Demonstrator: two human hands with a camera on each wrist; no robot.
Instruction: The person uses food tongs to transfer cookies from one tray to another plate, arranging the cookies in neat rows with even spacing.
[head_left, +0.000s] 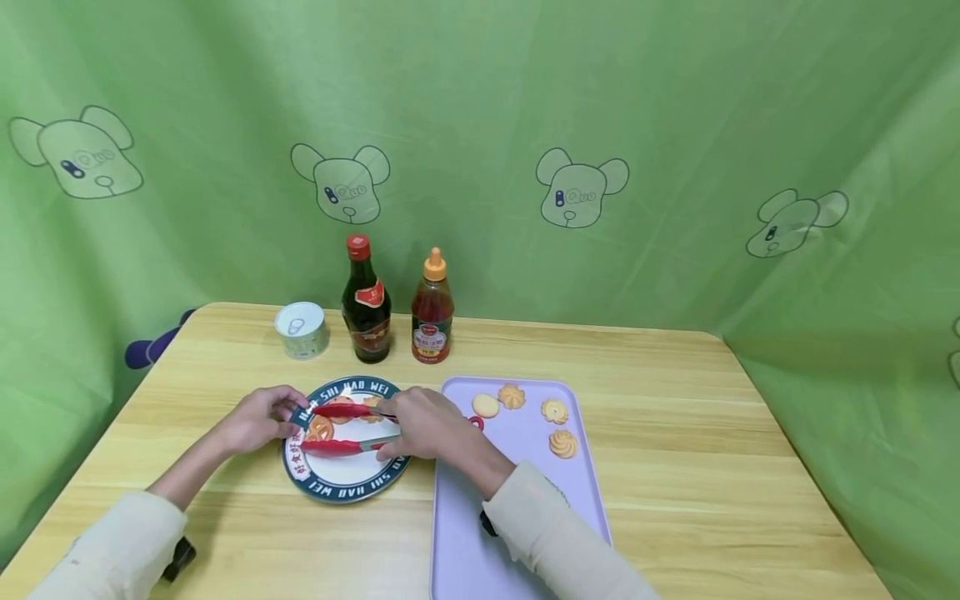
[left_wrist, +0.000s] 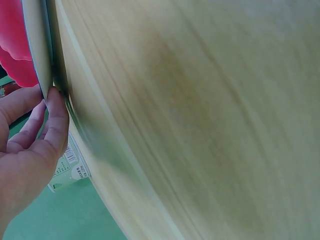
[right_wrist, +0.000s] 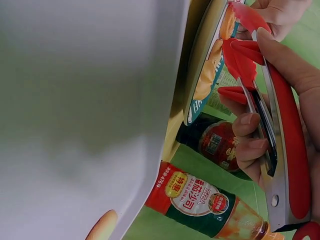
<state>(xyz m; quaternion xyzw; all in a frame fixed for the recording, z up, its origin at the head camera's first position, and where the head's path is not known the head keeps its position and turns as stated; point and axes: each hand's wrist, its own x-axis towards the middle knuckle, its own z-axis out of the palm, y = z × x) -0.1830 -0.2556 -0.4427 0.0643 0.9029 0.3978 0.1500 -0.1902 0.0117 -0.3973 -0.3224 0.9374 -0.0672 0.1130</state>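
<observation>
The right hand (head_left: 429,423) is closed around a pair of tongs (head_left: 378,444), which have red grips and red scalloped tips. These tips are spread apart, to the left of this hand, and a pretzel-shaped biscuit (head_left: 320,428) lies between them; whether they touch it, I cannot tell. The left hand (head_left: 258,419) pinches the near-left rim of a round plate (head_left: 348,492) between thumb and fingers. The plate stands on the table (head_left: 375,550), between the two hands, and holds this biscuit and others partly covered by the tongs. On its dark blue-green rim the white letters HAO SHI HAO WEI can be read, and beside the left hand's fingers there are red Chinese characters, among them 好.

Under the right forearm and to its right is a lilac tray (head_left: 517,500); four biscuits (head_left: 555,411) lie on its far part.

Beyond the left hand stands a can (head_left: 302,331) with a pull ring and a barcode on its green label. Beyond the plate is a dark bottle (head_left: 367,312) with red cap; its label is too small to read. Straight beyond the right hand, a sauce bottle (head_left: 432,325) shows 番茄沙司.
</observation>
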